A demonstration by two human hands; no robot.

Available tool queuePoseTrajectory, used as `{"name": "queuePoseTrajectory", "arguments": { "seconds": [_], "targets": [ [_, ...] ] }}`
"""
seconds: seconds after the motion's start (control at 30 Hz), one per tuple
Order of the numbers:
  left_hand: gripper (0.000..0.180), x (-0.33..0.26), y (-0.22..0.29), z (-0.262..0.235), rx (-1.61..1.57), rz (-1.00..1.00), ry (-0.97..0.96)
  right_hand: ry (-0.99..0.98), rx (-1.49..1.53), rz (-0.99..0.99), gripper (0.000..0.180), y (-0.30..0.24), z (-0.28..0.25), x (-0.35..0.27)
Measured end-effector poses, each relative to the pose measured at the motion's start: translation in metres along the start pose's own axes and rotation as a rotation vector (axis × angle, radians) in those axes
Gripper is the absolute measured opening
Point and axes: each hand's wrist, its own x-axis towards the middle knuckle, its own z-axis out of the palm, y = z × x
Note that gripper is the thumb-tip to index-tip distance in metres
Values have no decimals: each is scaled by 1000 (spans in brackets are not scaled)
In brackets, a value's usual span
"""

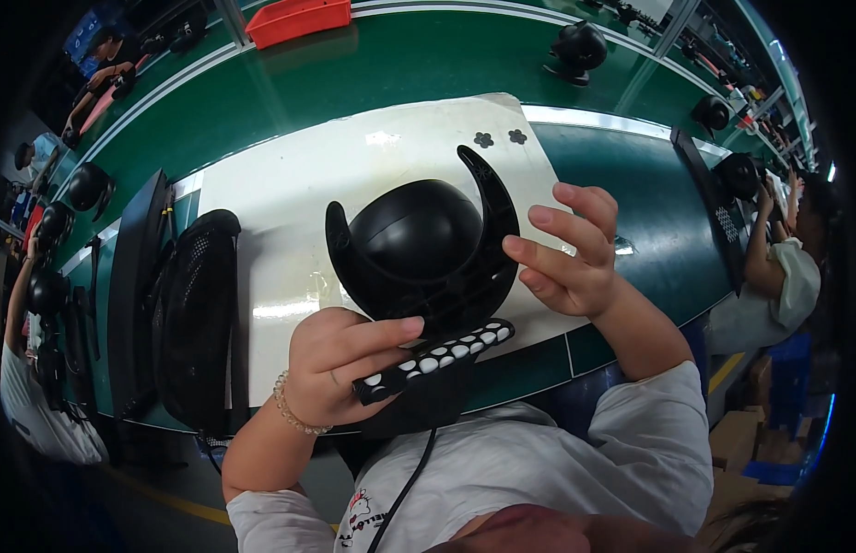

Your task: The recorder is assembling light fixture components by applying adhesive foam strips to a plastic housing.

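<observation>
L hand (pixel 340 364) is closed around a black strip with white round buttons (pixel 437 358), low in front of the body. Just above, a black dome part with two horns (pixel 419 249) sits over the white mat (pixel 290 194). R hand (pixel 571 253) is open, fingertips touching the right horn

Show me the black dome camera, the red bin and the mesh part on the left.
black dome camera (pixel 414 241), head view, on the dome's front.
red bin (pixel 297 18), head view, on its side wall.
black mesh part (pixel 196 323), head view, on its mesh middle.
</observation>
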Motion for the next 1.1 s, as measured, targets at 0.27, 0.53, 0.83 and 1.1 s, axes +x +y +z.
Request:
{"name": "queuePoseTrajectory", "arguments": {
  "seconds": [0.27, 0.53, 0.83, 1.1],
  "targets": [
    [19, 5, 4, 0, -99, -69, 22, -74, 195, 76, 31, 0, 0, 3],
    [16, 4, 6, -5, -140, -100, 2, -84, 462, 82, 36, -40, -10, 35],
    [22, -6, 0, -1, -93, 16, 66, -292, 472, 64, 20, -67, -10, 79],
    [28, -5, -1, -5, -59, 17, -28, -17, 388, -228, 7, -67, -2, 53]
  ]
}}
